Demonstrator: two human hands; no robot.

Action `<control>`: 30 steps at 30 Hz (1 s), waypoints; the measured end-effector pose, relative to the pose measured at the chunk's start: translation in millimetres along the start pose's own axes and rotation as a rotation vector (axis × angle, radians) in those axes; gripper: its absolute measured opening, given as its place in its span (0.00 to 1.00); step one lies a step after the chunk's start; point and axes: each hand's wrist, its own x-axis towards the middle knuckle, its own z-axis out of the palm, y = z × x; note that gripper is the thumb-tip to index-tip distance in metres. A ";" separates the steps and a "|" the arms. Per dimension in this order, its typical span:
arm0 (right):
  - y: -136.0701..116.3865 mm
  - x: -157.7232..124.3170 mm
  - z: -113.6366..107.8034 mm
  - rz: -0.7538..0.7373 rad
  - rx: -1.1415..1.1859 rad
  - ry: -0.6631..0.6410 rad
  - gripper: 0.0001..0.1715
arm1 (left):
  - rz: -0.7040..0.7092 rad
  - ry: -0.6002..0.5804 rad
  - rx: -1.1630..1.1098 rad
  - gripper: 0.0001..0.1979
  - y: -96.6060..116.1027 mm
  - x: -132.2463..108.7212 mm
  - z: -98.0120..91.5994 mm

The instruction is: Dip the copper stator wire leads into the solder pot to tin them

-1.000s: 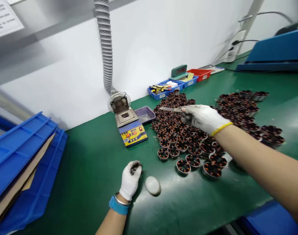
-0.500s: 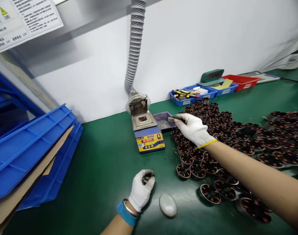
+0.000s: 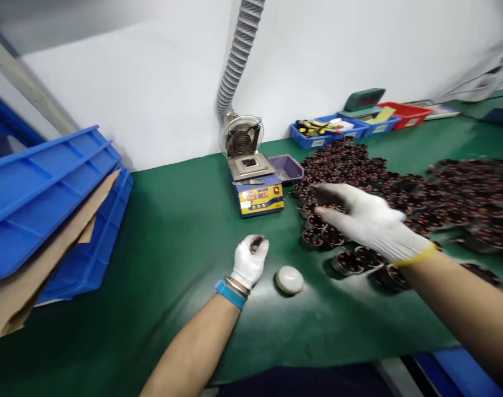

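Bright light leaves glare on the green tabletop (image 3: 288, 333), the right hand (image 3: 359, 218) blurred.

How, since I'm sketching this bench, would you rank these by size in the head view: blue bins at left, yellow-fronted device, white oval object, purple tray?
1. Blue bins at left
2. Yellow-fronted device
3. White oval object and purple tray: look too alike to rank

White gloves (image 3: 365, 220), blue wristband (image 3: 231, 295), silver bangle (image 3: 236, 285)
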 end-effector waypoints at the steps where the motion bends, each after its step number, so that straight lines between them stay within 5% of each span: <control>1: 13.5 -24.7 -9.2 0.060 -0.015 0.005 0.36 | 0.002 -0.012 -0.016 0.11 -1.1 1.4 -0.1; 3: 35.7 -69.1 -16.2 0.082 -0.086 0.054 0.36 | 0.008 -0.048 -0.040 0.14 -1.5 3.9 -1.5; 5: 49.4 -98.9 -7.4 -0.050 -0.257 0.060 0.28 | 0.017 -0.090 -0.053 0.17 -0.2 4.8 -4.3; 10: 54.5 -113.5 29.6 -0.151 -0.519 0.015 0.18 | 0.059 -0.209 -0.025 0.29 6.7 -9.5 -14.4; 15: 39.8 -130.4 40.6 -0.220 -0.389 0.170 0.22 | 0.292 -0.396 0.419 0.70 8.8 -39.4 -16.1; 19: 8.6 -143.9 58.7 -0.346 -0.141 0.085 0.32 | 0.382 -0.405 0.614 0.68 4.4 -43.6 -6.7; 25: -29.8 -93.3 64.0 -0.346 -0.232 -0.363 0.25 | 0.297 -0.264 0.640 0.54 -0.3 -22.7 1.3; 30: -44.6 -30.3 61.9 -0.325 -0.327 -0.501 0.24 | 0.238 -0.143 0.655 0.54 4.6 11.1 7.8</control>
